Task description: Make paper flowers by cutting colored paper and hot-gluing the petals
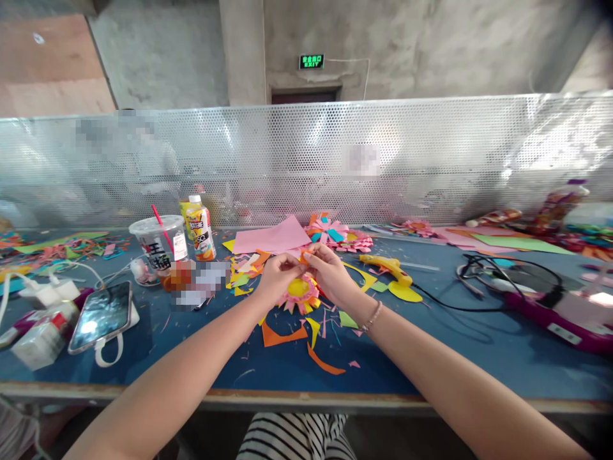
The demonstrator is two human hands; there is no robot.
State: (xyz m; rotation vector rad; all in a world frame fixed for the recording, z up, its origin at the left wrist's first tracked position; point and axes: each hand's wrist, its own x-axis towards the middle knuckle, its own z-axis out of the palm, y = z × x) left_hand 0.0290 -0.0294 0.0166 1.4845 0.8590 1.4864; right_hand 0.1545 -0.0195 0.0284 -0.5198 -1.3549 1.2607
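Above the doorway in the far concrete wall a green sign [311, 61] reads EXIT under some characters too small to make out. On the blue table [431, 358], far left of the hands, a juice bottle [200, 228] has an orange label whose print I cannot read, and a clear plastic cup [160, 245] with a red straw carries bold black characters. The left hand [276, 273] and right hand [329, 273] meet at the middle of the table, fingertips pinched together on a small orange paper scrap [303, 257], held just above a pink and yellow paper flower [300, 292]. A phone [101, 315] lies near left, a yellow glue gun [389, 268] to the right. A perforated metal screen [431, 153] runs along the far edge.
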